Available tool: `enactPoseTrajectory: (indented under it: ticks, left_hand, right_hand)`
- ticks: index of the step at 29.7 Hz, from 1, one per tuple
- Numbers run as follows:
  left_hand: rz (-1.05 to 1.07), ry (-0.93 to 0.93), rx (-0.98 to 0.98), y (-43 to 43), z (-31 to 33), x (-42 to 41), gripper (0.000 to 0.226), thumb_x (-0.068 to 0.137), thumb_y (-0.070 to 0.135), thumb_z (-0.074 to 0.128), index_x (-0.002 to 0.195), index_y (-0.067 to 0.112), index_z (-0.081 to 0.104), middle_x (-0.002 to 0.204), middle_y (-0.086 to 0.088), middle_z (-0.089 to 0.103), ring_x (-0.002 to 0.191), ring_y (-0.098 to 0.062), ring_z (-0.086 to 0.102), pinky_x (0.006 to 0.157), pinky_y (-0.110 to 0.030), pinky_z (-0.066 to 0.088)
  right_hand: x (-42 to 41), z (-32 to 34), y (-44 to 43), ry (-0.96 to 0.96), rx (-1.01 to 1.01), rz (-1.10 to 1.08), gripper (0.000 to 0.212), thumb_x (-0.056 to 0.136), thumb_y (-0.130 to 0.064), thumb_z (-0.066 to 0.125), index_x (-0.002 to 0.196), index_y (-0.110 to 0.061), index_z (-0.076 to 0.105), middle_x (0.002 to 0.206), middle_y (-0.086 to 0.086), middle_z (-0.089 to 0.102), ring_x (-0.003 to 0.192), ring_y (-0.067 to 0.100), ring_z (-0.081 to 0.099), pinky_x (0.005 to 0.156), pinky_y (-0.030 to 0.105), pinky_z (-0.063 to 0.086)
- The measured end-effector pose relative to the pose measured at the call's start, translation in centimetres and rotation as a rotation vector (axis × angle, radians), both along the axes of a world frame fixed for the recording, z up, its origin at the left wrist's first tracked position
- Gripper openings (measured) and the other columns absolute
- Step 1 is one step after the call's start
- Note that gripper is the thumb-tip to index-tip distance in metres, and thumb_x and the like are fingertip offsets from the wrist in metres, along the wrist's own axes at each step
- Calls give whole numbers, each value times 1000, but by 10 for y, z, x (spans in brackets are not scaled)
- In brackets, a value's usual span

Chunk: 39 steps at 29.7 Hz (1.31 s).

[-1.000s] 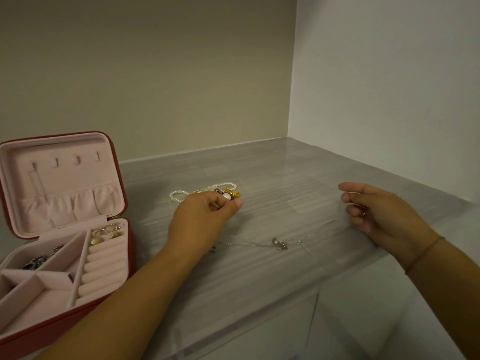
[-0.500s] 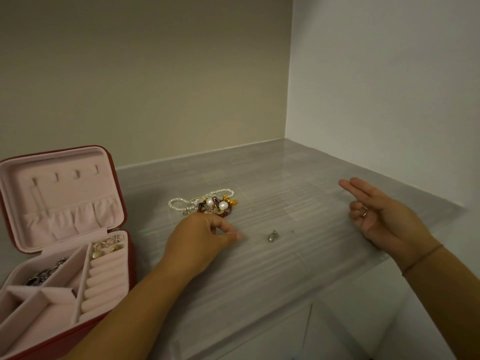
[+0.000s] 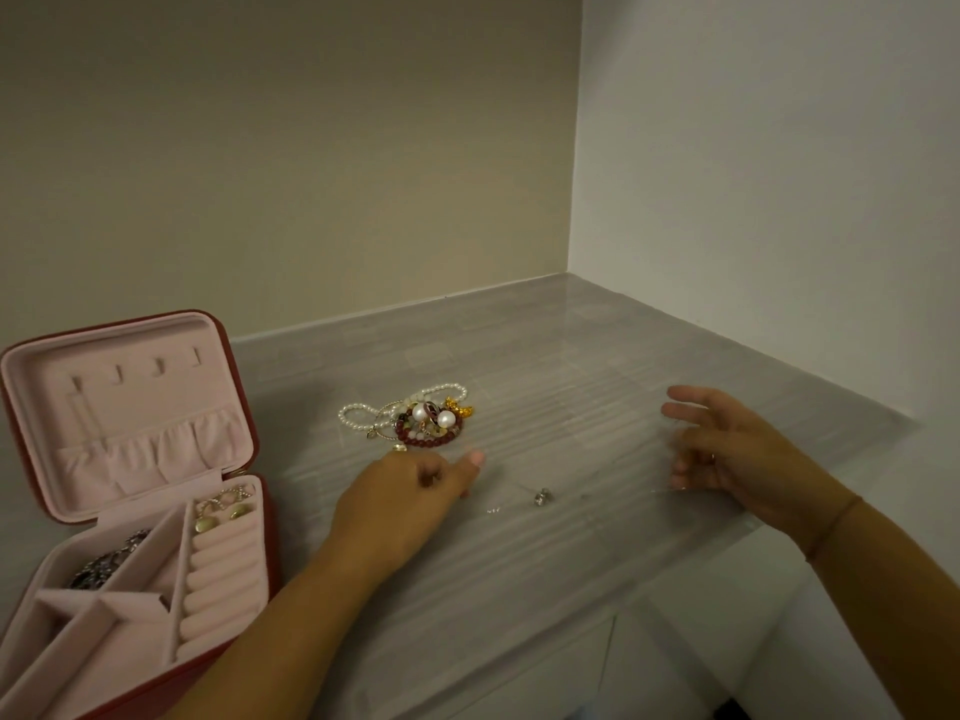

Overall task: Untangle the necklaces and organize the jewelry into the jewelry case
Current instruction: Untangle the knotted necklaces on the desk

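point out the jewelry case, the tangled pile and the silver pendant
jewelry case (image 3: 145, 407): head view, pink lining of its lid
tangled pile (image 3: 432, 417): head view, middle, between two pearls
silver pendant (image 3: 543, 496): head view, its middle

Home corner, grey countertop (image 3: 519, 563), plain walls (image 3: 311, 174), open jewelry case (image 3: 140, 392)

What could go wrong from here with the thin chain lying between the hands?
1. The thin chain and its pendant barely show against the streaked counter. I cannot tell whether the left hand or the right hand truly grips it, so a pull may slip or kink it.
2. The left hand sits close to the jewelry pile; dragging the chain that way could snag it.
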State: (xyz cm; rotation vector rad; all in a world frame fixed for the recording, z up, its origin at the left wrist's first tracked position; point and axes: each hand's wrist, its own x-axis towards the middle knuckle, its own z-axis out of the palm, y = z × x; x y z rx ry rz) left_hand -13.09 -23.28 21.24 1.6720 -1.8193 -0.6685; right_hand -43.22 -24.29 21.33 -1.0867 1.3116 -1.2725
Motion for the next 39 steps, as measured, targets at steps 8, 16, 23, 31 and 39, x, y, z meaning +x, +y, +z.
enactPoseTrajectory:
  ticks: [8,16,23,31,39]
  left_hand:
    - [-217,-208,-25,5,1,-1,8,78,41,71,79,41,62,76,15,61,67,2,54,61,-16,40]
    - [-310,-108,-84,9,1,-6,16,69,32,57,68,45,66,84,22,65,86,-3,58,82,-36,50]
    - [-283,-53,-162,5,-6,-14,29,83,14,67,86,43,66,94,21,63,96,5,52,82,-9,38]
    - [-396,-235,-82,-2,2,-44,33,88,23,65,120,28,64,103,8,58,96,-9,54,88,-30,46]
    - [-386,-158,-221,2,-15,-46,9,86,31,68,94,29,71,82,18,53,85,-3,48,75,-21,39]
  right_hand:
    - [-7,11,15,582,-95,157,22,92,-3,52,97,-20,64,99,6,70,84,22,66,74,25,55]
    - [11,10,25,1284,-125,84,12,88,-21,60,94,-28,68,139,-2,46,119,22,48,101,36,36]
    - [76,-16,37,983,-360,91,17,75,-25,76,89,-19,71,87,-8,54,85,10,49,78,15,39]
    - [93,-34,33,908,-372,31,14,71,-28,79,81,-21,72,77,-14,52,71,1,49,68,8,37]
    - [89,-35,37,761,-362,13,2,79,-17,73,79,-19,71,74,-15,56,70,1,54,66,7,40]
